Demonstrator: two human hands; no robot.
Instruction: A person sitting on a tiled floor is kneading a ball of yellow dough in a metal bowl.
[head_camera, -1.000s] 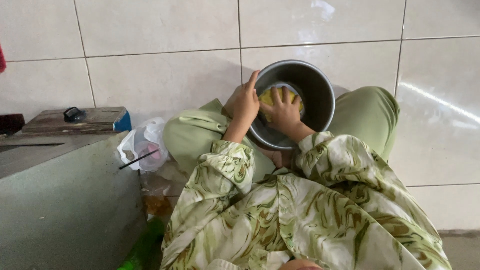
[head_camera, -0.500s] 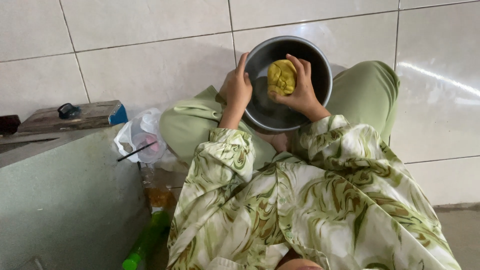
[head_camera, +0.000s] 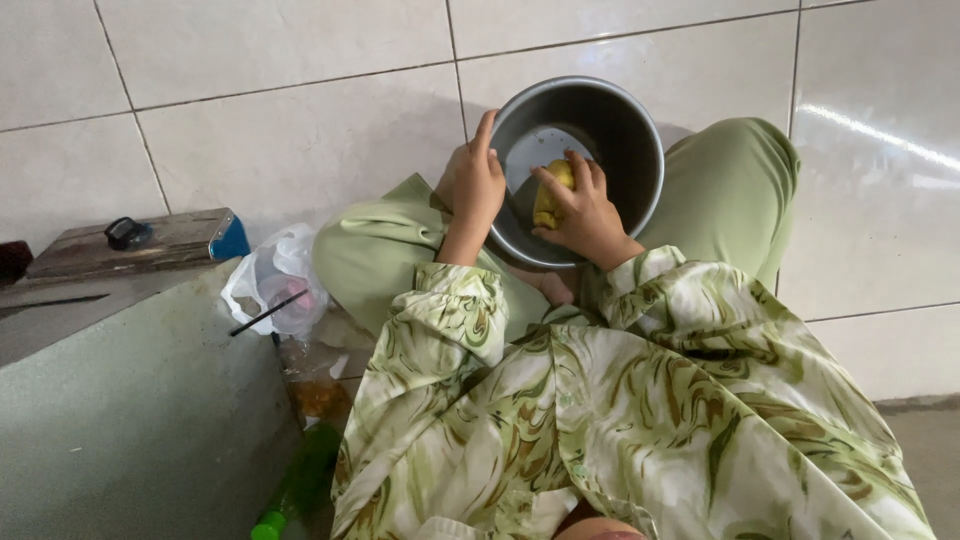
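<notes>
A round metal pot (head_camera: 640, 140) rests tilted between my knees on the tiled floor. My left hand (head_camera: 475, 185) grips its left rim, thumb outside and fingers up along the edge. Inside the pot, my right hand (head_camera: 580, 210) is closed on a yellow sponge (head_camera: 552, 195), pressed against the inner wall near the bottom. My green trousers and patterned green sleeves fill the lower part of the view.
A grey slab (head_camera: 130, 420) lies at the left, with a wooden block (head_camera: 150, 245) behind it. A white plastic bag (head_camera: 270, 290) and a green bottle (head_camera: 295, 490) sit beside my left knee. White floor tiles (head_camera: 280, 110) spread beyond the pot.
My right hand has carried the yellow sponge from the pot's upper inner wall down toward its left side. The left hand stays on the rim.
</notes>
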